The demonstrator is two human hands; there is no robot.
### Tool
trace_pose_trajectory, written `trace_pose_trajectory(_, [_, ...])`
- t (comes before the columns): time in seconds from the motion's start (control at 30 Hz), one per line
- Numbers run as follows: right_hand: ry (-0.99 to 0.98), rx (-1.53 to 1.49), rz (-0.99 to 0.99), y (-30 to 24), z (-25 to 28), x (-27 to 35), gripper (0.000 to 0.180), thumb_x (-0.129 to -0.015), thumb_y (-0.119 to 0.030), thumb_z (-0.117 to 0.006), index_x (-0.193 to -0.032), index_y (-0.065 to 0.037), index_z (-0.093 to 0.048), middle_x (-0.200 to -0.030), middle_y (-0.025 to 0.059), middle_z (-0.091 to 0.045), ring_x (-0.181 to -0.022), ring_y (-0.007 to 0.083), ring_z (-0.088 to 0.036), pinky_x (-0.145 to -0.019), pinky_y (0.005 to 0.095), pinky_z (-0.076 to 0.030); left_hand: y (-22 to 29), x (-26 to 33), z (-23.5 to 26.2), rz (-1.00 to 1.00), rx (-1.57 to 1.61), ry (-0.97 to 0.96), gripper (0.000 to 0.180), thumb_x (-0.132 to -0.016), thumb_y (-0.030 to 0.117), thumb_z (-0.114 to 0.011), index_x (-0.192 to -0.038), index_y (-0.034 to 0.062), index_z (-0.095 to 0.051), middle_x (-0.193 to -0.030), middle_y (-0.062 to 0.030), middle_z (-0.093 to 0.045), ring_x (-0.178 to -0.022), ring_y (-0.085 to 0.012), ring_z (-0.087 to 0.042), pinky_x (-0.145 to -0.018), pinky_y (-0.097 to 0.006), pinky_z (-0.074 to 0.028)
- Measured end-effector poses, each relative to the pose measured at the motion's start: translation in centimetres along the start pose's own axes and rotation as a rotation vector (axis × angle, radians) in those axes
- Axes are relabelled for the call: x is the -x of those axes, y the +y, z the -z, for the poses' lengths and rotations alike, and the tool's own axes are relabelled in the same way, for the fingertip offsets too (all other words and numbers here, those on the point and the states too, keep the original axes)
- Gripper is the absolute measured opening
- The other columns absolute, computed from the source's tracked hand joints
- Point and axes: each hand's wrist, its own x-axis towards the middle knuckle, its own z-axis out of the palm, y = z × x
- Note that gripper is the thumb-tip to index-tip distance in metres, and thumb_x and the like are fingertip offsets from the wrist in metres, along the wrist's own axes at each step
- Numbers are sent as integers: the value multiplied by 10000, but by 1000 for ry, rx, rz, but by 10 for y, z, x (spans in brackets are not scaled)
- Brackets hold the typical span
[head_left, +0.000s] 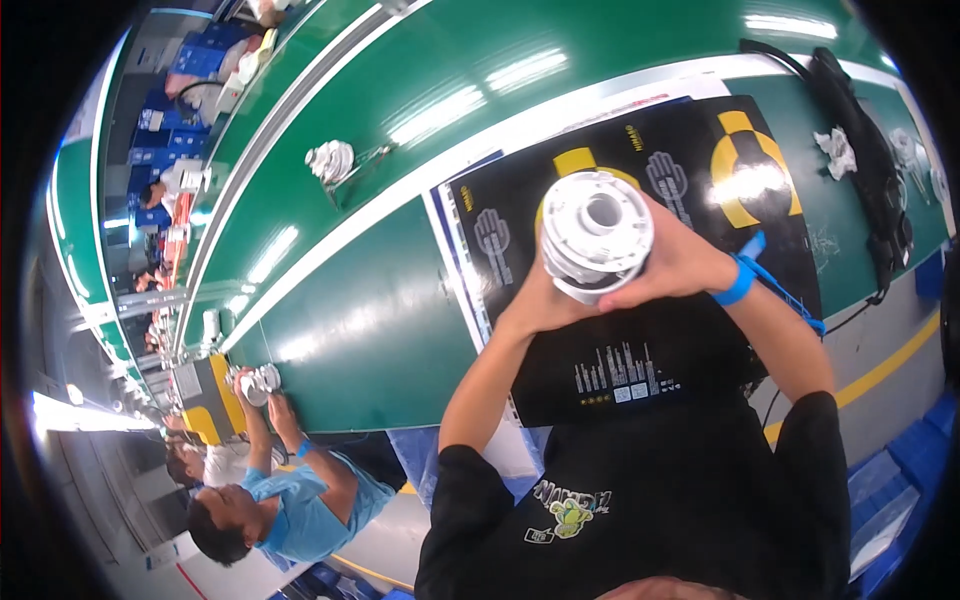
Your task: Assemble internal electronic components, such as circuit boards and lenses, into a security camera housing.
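Note:
Between both hands I hold a white round plastic housing [578,235], its ringed end and central hollow tube facing up. My left hand [545,302] grips its left and lower side. On the other side my right hand [678,255] wraps it, the thumb lying along the near lower edge. Some of my fingers are hidden behind the housing. It is held above a black printed mat [560,365] with yellow shapes. A blue wrist strap [738,282] with a coiled cord circles my right wrist.
Farther off, a similar white part [330,160] stands on the green conveyor belt [440,110]. A black cordless-looking tool or bag [860,150] lies at right near crumpled white material [835,152]. At left, a co-worker in blue [320,510] holds another white part [260,383] beside a yellow-grey machine [203,395].

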Motion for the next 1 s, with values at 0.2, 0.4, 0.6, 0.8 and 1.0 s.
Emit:
trace_pose_trajectory(0.2, [330,158,335,28,-6,-15,882,-588,-169,-859,-1321,-13,-393,-1192,143,-526,-1126,302,-518,-983,369,-405,101,-11,28,-429,-331,375,1074,-551,546,-834,-1368,20,-377,-1373,-165,-373,-1257,-309,-405,-984,-440,-384])
trace_pose_trajectory(0.4, [507,384,590,47,-10,-10,870,-545,-189,-848,-1288,-54,-417,-1191,150,-530,-1082,370,-520,-915,445,-420,158,-42,-3,-394,-1058,-180,643,-587,311,-823,-1148,85,-605,-1219,-155,-539,-1083,-361,-540,-861,-419,-474])
trace_pose_trajectory(0.6, [626,373,592,52,-12,-8,885,-557,-198,-861,-1304,-62,-406,-1221,149,-515,-1116,354,-517,-937,453,-414,141,-26,-6,-630,-1002,76,687,-500,141,-810,-1138,19,-583,-1107,-162,-609,-965,-307,-623,-804,-365,-521])
trace_pose_trajectory(0.8, [691,364,629,57,-11,-9,863,-553,-170,-856,-1286,-50,-415,-1230,142,-519,-1122,335,-513,-939,460,-410,121,-27,-16,-603,-653,246,628,-588,102,-674,-1175,-60,-522,-1043,-211,-610,-960,-302,-626,-854,-373,-490])
trace_pose_trajectory(1.0, [675,370,617,58,-13,-9,862,-546,-161,-858,-1278,-53,-416,-1227,141,-510,-1118,341,-506,-937,460,-408,121,-33,-27,-408,-762,359,576,-628,137,-708,-1160,-21,-552,-1117,-176,-591,-965,-261,-617,-867,-335,-473])
